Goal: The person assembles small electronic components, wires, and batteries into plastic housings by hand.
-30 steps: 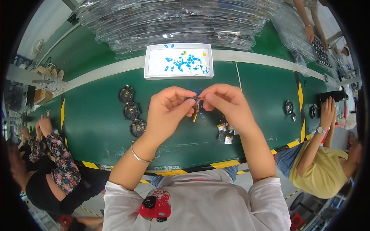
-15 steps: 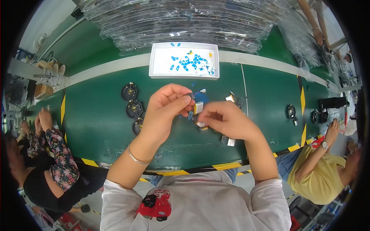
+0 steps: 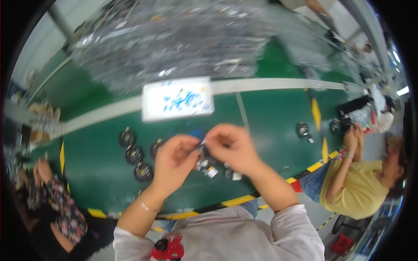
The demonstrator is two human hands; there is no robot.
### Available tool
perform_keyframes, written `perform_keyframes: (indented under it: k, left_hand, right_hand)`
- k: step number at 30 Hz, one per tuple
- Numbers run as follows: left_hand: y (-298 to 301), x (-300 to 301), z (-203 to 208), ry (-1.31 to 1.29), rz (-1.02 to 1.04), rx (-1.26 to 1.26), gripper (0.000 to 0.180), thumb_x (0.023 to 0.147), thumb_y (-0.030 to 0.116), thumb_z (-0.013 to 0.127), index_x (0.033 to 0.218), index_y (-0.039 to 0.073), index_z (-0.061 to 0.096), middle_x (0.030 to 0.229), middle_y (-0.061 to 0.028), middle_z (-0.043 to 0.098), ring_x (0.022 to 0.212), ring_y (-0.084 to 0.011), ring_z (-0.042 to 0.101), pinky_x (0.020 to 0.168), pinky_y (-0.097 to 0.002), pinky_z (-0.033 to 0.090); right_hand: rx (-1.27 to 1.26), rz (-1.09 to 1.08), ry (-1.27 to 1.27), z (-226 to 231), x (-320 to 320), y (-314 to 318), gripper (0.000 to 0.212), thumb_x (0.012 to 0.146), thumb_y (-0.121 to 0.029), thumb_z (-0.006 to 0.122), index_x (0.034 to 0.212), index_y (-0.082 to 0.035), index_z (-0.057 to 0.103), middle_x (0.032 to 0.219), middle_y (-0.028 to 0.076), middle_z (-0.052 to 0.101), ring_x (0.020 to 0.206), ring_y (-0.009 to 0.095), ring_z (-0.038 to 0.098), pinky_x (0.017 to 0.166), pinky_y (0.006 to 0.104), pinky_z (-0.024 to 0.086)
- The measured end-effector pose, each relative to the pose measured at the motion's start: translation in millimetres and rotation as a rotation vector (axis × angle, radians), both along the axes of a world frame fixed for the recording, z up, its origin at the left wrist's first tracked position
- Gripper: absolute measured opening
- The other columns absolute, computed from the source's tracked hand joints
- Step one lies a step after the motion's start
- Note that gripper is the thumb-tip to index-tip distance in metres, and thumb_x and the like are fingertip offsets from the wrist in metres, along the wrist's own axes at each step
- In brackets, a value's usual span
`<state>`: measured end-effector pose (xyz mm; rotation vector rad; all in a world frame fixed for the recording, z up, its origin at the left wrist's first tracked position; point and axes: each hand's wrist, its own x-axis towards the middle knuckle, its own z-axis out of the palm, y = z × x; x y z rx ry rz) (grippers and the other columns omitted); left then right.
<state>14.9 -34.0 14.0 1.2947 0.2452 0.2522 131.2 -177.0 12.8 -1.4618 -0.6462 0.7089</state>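
Close together over the green table, my left hand [image 3: 174,163] and my right hand [image 3: 233,148] meet at the fingertips, both closed in a pinch. A small dark part with a whitish end sits between them, too blurred to name. Just under the fingers is a cluster of dark pieces with a small pale battery-like block [image 3: 211,172]. Another pale block [image 3: 236,176] lies below my right hand. Several round black housings lie to the left, among them an upper one [image 3: 127,137], a lower one [image 3: 143,172] and one [image 3: 156,148] beside my left hand.
Beyond my hands stands a white box [image 3: 148,114] with small blue pieces inside. Stacked clear plastic trays [image 3: 174,43] fill the back. A black housing [image 3: 302,129] lies at the right. Yellow-black tape [image 3: 237,201] marks the front edge. Co-workers sit on both sides.
The view has shifted and blurred. My hands have drawn together at the fingertips, the right one now higher. The silver battery pack seen between them earlier no longer shows there.
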Motion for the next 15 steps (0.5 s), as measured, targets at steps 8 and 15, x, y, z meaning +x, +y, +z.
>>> perform_keyframes:
  k: [8, 15]
  left_hand:
    - [-3, -12, -6, 0.094, -0.004, 0.125, 0.008, 0.090, 0.000, 0.054, 0.093, -0.004, 0.061, 0.076, -0.0081, 0.063, 0.061, -0.0138, 0.062, 0.056, -0.0246, 0.054]
    - [-3, -11, -12, 0.045, 0.031, 0.285, 0.011, 0.091, -0.002, 0.051, 0.092, -0.006, 0.061, 0.079, -0.0087, 0.064, 0.061, -0.0119, 0.062, 0.056, -0.0236, 0.053]
  right_hand:
    - [0.079, -0.042, -0.709, 1, -7, 6, 0.009, 0.076, -0.004, 0.064, 0.084, -0.003, 0.063, 0.080, 0.010, 0.061, 0.073, 0.026, 0.060, 0.064, 0.0343, 0.048]
    - [0.073, -0.027, -0.798, 3, -13, 6, 0.011, 0.078, -0.012, 0.061, 0.080, -0.002, 0.058, 0.074, 0.012, 0.055, 0.075, 0.031, 0.055, 0.069, 0.0386, 0.046]
